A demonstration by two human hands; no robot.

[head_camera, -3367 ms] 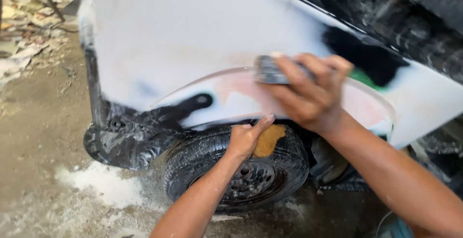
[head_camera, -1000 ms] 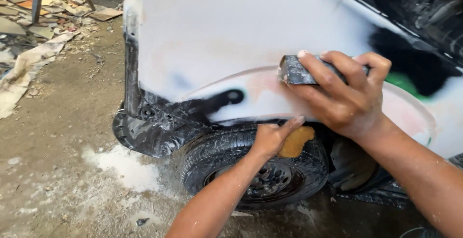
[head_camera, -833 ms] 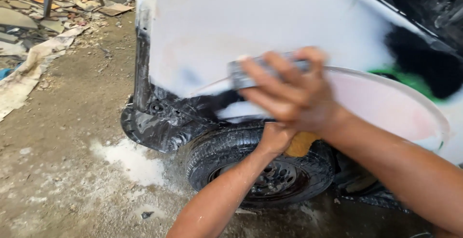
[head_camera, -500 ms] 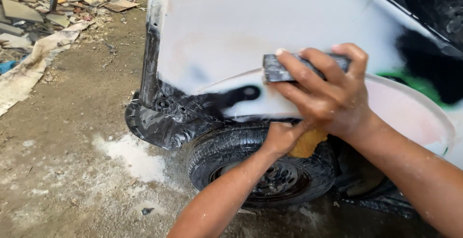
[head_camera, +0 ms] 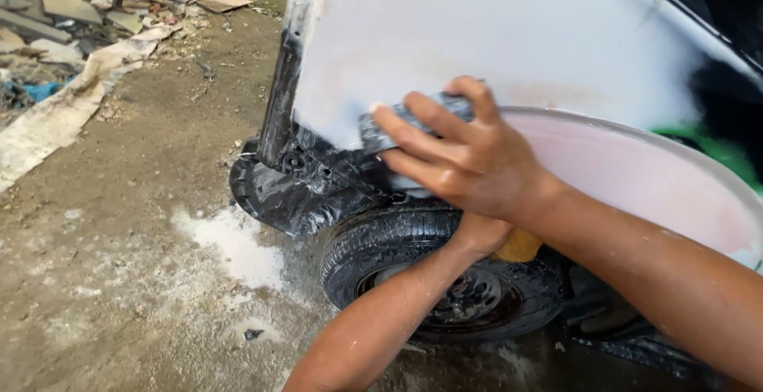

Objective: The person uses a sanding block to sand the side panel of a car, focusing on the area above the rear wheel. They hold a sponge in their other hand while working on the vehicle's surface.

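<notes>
Soft even daylight, mild glare on white panel (head_camera: 509,34), slight blur

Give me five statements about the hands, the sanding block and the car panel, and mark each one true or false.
1. The right hand presses a dark sanding block against the white panel. True.
2. The left hand holds a hammer. False: it holds a yellow sponge.
3. The tyre sits below the panel. True.
4. The ground is clean tile. False: it is dirt with a white patch.
5. The wheel arch is bright blue. False: it looks pinkish.
</notes>
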